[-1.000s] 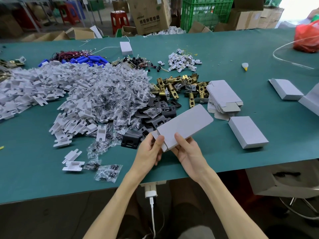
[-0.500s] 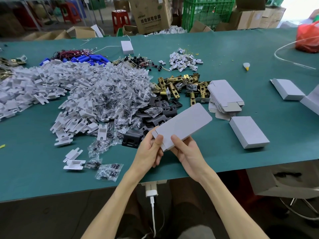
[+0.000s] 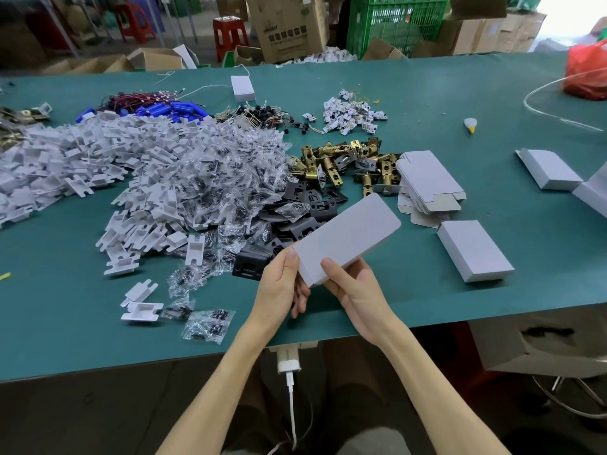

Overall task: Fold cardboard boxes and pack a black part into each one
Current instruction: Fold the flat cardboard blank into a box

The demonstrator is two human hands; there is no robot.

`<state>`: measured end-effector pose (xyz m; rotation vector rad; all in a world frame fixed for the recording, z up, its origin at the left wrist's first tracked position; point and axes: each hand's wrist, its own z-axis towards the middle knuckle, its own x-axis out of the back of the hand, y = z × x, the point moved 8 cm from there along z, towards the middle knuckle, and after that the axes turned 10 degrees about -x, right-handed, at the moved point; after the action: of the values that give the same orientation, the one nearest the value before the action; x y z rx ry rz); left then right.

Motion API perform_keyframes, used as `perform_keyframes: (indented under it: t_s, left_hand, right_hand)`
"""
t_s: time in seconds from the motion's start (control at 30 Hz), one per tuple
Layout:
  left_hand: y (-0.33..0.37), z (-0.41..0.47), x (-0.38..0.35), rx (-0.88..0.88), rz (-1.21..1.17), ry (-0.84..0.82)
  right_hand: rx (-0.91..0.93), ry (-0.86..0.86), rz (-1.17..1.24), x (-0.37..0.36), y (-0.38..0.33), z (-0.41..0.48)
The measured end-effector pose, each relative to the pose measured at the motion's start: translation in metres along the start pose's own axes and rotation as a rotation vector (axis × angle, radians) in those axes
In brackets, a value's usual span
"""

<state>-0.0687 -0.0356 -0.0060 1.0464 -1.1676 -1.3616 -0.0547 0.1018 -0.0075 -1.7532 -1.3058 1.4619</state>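
Note:
Both hands hold a white cardboard box (image 3: 348, 236) above the table's front edge, its long axis slanting up to the right. My left hand (image 3: 282, 285) grips its near left corner, thumb along the edge. My right hand (image 3: 356, 292) grips the near end from below, thumb on the top face. A black part (image 3: 251, 266) lies just left of my left hand, at the edge of a pile of black plates (image 3: 305, 208). A stack of flat unfolded boxes (image 3: 428, 182) lies beyond; a folded box (image 3: 473, 249) rests at the right.
White plastic inserts (image 3: 98, 165) and small clear bags of screws (image 3: 210, 178) are heaped across the green table (image 3: 65, 323). Brass latches (image 3: 348, 162) lie behind the plates. Another folded box (image 3: 547, 169) and a red bag (image 3: 588, 70) sit far right. A charger cable (image 3: 290, 389) hangs below the table edge.
The held box has stayed almost in place, shifting slightly in my hands; my left thumb has slid along its near corner.

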Motion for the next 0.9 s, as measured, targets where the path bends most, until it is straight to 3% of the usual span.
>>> perform_keyframes:
  t_s: [0.3, 0.53, 0.9]
  left_hand:
    - [0.0, -0.001, -0.003, 0.023, -0.077, -0.08]
    - [0.007, -0.002, -0.01, -0.041, 0.057, -0.139]
    - [-0.004, 0.001, -0.005, -0.033, 0.045, -0.069]
  right_hand:
    - [0.014, 0.018, -0.065, 0.002, 0.002, 0.0]
    - [0.072, 0.08, -0.192, 0.003, 0.0, 0.0]
    - [0.079, 0.044, -0.139, 0.001, -0.003, -0.002]
